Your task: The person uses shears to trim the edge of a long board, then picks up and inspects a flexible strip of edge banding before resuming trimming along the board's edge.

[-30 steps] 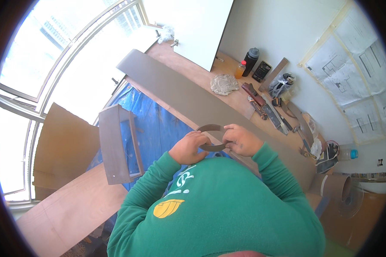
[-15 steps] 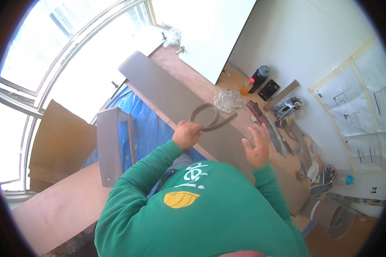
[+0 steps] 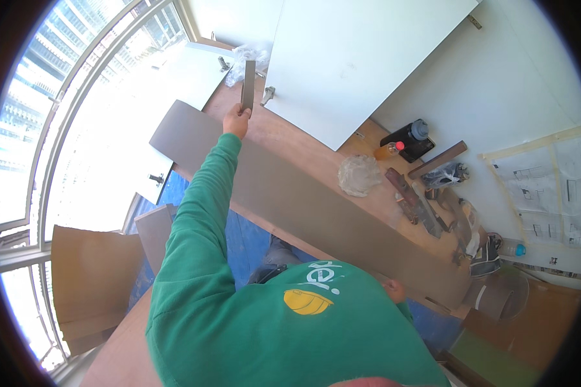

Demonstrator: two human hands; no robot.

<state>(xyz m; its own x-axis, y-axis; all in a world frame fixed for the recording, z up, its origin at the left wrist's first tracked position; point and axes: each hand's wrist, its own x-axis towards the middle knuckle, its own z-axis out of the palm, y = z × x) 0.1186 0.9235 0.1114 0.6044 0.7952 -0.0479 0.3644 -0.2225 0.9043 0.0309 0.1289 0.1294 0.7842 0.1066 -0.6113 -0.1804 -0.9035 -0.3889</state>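
My left hand (image 3: pixel 237 121), on an outstretched arm, is closed on a grey-brown strip (image 3: pixel 248 84), which stands near the far end of the plywood bench beside a crumpled clear plastic bag (image 3: pixel 239 55). A long grey-brown panel (image 3: pixel 297 200) lies diagonally across the bench below that hand. My right hand (image 3: pixel 392 287) is low on the right, mostly hidden beside my body, so its fingers cannot be made out.
White panels with metal hinges (image 3: pixel 368 58) lie at the far end. Bottles (image 3: pixel 387 151), tools (image 3: pixel 407 193) and a bag (image 3: pixel 359 174) line the right side. Cardboard (image 3: pixel 93 284) is at left by windows. Blue sheeting (image 3: pixel 242 238) shows below the bench; drawings (image 3: pixel 536 187) hang on the wall.
My left hand has moved far up and away with the strip. My right hand let go of it and dropped down beside my body. The view has shifted.
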